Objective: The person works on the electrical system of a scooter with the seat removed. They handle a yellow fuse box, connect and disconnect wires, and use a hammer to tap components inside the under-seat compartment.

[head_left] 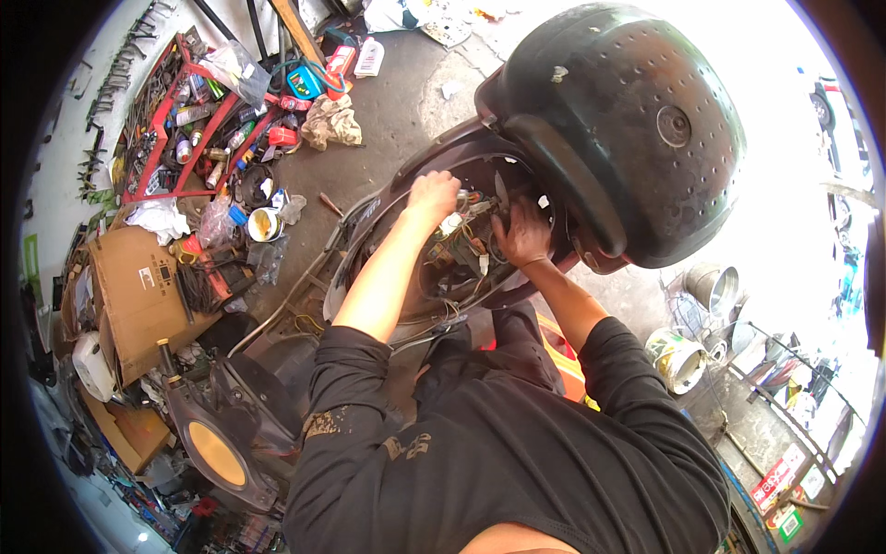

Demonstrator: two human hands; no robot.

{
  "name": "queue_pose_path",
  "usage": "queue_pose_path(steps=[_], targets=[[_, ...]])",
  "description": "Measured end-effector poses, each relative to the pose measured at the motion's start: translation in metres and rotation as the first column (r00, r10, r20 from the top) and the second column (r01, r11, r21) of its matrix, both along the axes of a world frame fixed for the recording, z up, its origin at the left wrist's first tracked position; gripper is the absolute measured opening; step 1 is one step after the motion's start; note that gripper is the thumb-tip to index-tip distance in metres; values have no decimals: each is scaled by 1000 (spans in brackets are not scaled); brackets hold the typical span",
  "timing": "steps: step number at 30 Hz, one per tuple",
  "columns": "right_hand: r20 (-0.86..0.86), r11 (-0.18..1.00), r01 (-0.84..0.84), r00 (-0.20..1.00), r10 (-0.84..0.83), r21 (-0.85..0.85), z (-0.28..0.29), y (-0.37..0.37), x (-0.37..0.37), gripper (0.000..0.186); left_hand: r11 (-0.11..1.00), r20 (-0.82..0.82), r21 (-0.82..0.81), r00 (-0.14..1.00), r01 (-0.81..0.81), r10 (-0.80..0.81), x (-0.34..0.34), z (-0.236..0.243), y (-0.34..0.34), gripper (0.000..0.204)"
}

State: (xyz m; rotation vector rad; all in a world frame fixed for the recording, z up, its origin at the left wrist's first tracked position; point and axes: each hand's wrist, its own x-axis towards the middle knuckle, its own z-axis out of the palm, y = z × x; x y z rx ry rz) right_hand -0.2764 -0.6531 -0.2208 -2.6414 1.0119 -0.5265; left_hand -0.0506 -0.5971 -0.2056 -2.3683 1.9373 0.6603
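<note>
A scooter's open body compartment (434, 277) lies in front of me, with bundles of thin coloured wires and white plug connectors (450, 224) inside. My left hand (434, 196) is closed at the compartment's far left rim, its fingers curled; whatever they grip is hidden. Inside the right part, my right hand (525, 233) reaches down with its fingers stretched out and its thumb apart, next to the wires. A narrow grey piece (501, 189) stands upright just left of that hand. The fingertips of the right hand are partly out of sight.
A large black dimpled top box (637, 129) rises behind the compartment. On the left stand a red rack (217, 129) full of cans and bottles and a cardboard box (143, 291). Metal and plastic buckets (676, 358) are at right. The scooter's footboard (277, 360) is at lower left.
</note>
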Motion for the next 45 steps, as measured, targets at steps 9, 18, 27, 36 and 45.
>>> queue_pose_path(steps=[9,18,27,36,45], targets=[[66,1000,12,998,-11,-10,-8,-1,-1,41,385,-897,156,33,-910,441,-3,-29,96,16],[-31,995,25,999,-22,101,1,3,1,40,280,-886,82,59,-956,461,-13,-44,94,22],[-50,998,30,998,-27,62,-5,2,0,40,574,-960,280,-214,-770,182,-13,-14,96,44],[-66,1000,20,998,-18,21,-5,3,1,40,652,-776,579,-577,-490,256,18,-10,96,41],[-101,998,41,994,-36,54,-5,4,4,40,778,-924,316,10,-542,383,12,-2,92,34]])
